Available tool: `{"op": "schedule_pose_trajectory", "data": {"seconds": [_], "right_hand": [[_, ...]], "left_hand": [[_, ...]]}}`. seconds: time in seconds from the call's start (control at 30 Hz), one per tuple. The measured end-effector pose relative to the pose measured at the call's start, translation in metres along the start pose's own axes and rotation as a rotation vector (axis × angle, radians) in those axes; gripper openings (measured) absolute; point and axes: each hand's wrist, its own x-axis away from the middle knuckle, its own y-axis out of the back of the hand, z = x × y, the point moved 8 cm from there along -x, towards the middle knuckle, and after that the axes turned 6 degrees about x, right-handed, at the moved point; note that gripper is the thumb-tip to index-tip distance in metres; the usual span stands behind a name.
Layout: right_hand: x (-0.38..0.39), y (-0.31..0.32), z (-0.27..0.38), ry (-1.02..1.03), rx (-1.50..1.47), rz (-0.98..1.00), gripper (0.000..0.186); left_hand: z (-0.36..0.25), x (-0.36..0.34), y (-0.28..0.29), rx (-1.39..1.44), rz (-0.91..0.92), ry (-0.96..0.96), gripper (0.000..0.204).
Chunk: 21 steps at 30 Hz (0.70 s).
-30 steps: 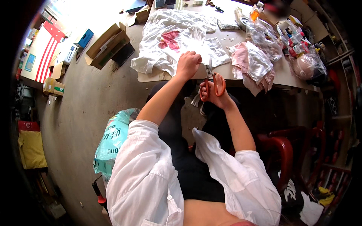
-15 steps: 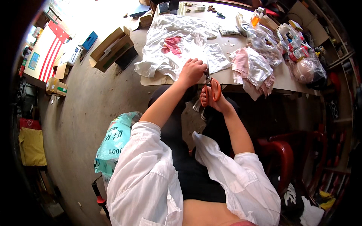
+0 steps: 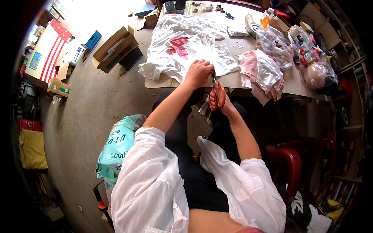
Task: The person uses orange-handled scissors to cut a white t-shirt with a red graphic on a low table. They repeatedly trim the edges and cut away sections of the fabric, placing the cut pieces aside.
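My left hand [image 3: 198, 73] pinches white fabric at the table's front edge, its fingertips just beside the scissor blades. My right hand [image 3: 219, 101] grips orange-handled scissors [image 3: 220, 94], the handles close together and the blades pointing up toward the left hand. A large white garment [image 3: 161, 58] with a red patch [image 3: 178, 46] lies spread beyond both hands, and a smaller folded white piece [image 3: 225, 62] lies beside it. The exact spot between blades and cloth is hidden by my fingers.
The table [image 3: 151, 83] also holds pink and white cloths [image 3: 264, 77] and bagged bottles and items [image 3: 311, 50]. Cardboard boxes [image 3: 112, 48] stand left. A teal bag [image 3: 118, 147] is beside my left leg; a red wooden chair [image 3: 291, 167] stands right.
The scissor handles, spread apart earlier, have come together in my right hand. My left hand has stayed by the blades. The whole view has shifted slightly downward in the picture.
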Motion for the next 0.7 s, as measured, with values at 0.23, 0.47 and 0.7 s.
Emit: {"op": "schedule_pose_trajectory", "data": {"seconds": [0.23,0.47,0.7], "right_hand": [[-0.011,0.008,-0.006,0.15,0.152,-0.147,0.05],[0.012,-0.019,0.013,0.014,-0.181,0.097,0.061],[0.006,-0.008,0.013,0.014,-0.109,0.066,0.065]], "left_hand": [[0.0,-0.001,-0.004,0.004,0.037,0.017,0.01],[0.007,0.0,-0.004,0.088,0.066,0.051,0.007],[0.01,0.0,0.0,0.238,0.032,0.02,0.004]]}}
